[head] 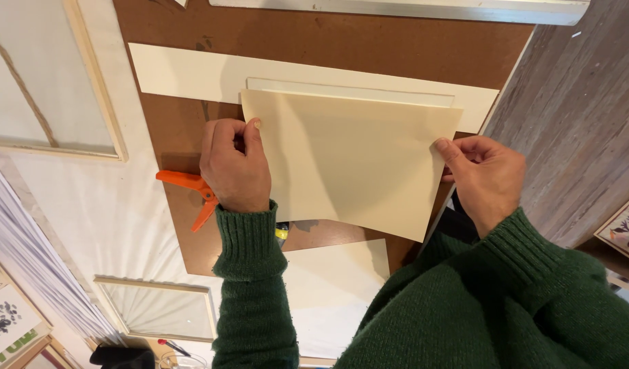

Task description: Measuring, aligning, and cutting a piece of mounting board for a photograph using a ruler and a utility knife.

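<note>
At the centre of the head view, a cream sheet of card [352, 160] is held by both hands above a brown board [314, 41] that covers the work surface [574, 116]. The left hand [234, 164] is shown at 9 o'clock from the sheet, its grip narrow, with the thumb pressed on the sheet's upper left corner and the fingers curled beneath the edge. The right hand [485, 174] is shown at 3 o'clock, its grip likewise closed on the sheet's right edge, thumb on top. Both arms are clad in green knitted sleeves [253, 273]. The sheet is slightly tilted, its lower right corner pointing toward 5 o'clock. At 12 o'clock from the sheet, a wider pale strip of mat board [184, 72] is laid flat on the brown board, and a narrower white board [349, 91] is seen on it, partly covered by the held sheet. An orange spring clamp [188, 186] is fixed to the board's left edge, just beside the left wrist. At 6 o'clock, a white sheet [335, 287] is laid over the board's near edge. A metal straightedge [410, 9] is seen along the top at 12 o'clock. Wooden stretcher frames [96, 89] are lying on white cloth at 9 o'clock, and a framed floral picture [625, 229] is partly visible at 4 o'clock.
</note>
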